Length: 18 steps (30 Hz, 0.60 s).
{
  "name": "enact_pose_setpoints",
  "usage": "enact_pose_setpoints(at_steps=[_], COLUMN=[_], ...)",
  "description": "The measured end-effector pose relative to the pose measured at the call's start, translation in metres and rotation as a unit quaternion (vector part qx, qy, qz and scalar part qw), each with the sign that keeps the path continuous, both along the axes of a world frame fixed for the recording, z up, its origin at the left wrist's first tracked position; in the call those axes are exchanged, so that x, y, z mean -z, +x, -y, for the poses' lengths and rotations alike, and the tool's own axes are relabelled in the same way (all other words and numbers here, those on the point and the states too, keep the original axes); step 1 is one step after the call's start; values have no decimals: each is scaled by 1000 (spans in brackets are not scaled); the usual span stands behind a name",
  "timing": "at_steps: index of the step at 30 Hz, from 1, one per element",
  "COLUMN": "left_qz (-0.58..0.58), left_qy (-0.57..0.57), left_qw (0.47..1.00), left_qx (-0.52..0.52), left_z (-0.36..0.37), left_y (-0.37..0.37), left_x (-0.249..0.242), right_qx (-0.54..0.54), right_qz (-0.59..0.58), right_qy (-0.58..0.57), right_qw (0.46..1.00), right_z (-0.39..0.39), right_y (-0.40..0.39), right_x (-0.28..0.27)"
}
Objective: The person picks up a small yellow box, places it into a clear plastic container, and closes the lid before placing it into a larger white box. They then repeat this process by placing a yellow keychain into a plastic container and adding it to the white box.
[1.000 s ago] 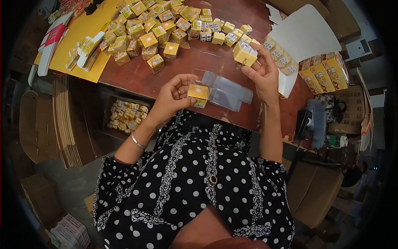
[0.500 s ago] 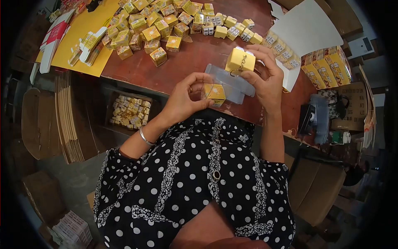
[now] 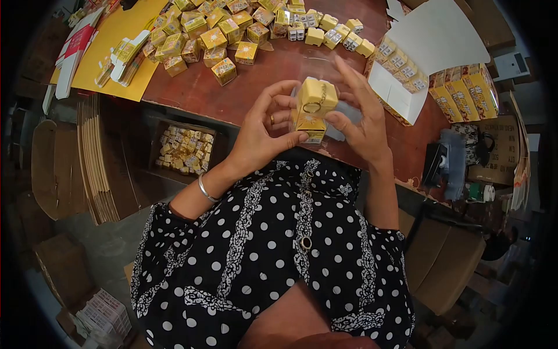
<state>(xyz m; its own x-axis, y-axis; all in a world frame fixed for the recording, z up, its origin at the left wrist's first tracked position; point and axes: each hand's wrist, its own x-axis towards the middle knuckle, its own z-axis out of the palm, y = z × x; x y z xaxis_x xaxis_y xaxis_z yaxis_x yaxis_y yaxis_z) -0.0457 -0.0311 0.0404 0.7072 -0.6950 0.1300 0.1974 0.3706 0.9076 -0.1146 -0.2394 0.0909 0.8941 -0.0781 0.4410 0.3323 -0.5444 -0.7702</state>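
Far left: red-and-white flat card (image 3: 75, 55), beside a yellow sheet (image 3: 133, 86) carrying folded white-and-yellow cartons (image 3: 126, 60). Below table level, upright cardboard sheets (image 3: 96, 163), then an open brown box (image 3: 153, 157) of small yellow-and-white blocks (image 3: 185, 152).

On the red-brown table (image 3: 197, 100), a heap of yellow printed cube boxes (image 3: 215, 39) along the far side. Left hand (image 3: 264, 125), ring and bracelet worn, curled around one sunburst-printed box (image 3: 310, 126), thumb at its lower front. That box is held near the table's front edge.

Yellow keychain block (image 3: 318, 93), metal ring and chain on its face, right above the printed box, overlapping it in view; contact between them unclear. Loose yellow-and-white blocks (image 3: 332, 36) trail right of the heap.

Right hand (image 3: 366, 119) half open, fingers raised, thumb at the block's right side; grip cannot be told. Clear plastic packaging (image 3: 339, 129) partly hidden behind it.

Farther right, an open white-lined carton (image 3: 386, 96) holds a row of blocks (image 3: 402, 67); just beside, yellow printed cartons (image 3: 464, 94) stand together.
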Motion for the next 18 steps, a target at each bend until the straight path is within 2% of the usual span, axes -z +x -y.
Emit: enact_pose_setpoints(at_steps=[1, 2, 4, 7, 12, 16, 18], left_qz=[-1, -4, -8, 19, -40, -9, 36], left_qy=[2, -18, -37, 7, 3, 43, 16], left_qw=[1000, 1000, 999, 997, 990, 992, 996], left_qx=[0, 13, 28, 80, 132, 114, 74], left_z=[-1, -1, -2, -3, -8, -14, -8], left_y=[-1, -3, -6, -11, -25, -30, -30], left_x=[-1, -3, -2, 4, 25, 48, 48], right_qx=[-15, -16, -50, -68, -27, -25, -11], right_qz=[-38, -40, -64, -47, -64, -71, -53], right_qy=[94, 96, 203, 238, 224, 249, 283], right_qw=[995, 994, 976, 968, 972, 966, 958], right_z=[-1, -3, -5, -14, -27, -39, -44], right_y=[-4, -7, -16, -29, -57, -76, -78], right_x=[4, 8, 20, 43, 65, 95, 98])
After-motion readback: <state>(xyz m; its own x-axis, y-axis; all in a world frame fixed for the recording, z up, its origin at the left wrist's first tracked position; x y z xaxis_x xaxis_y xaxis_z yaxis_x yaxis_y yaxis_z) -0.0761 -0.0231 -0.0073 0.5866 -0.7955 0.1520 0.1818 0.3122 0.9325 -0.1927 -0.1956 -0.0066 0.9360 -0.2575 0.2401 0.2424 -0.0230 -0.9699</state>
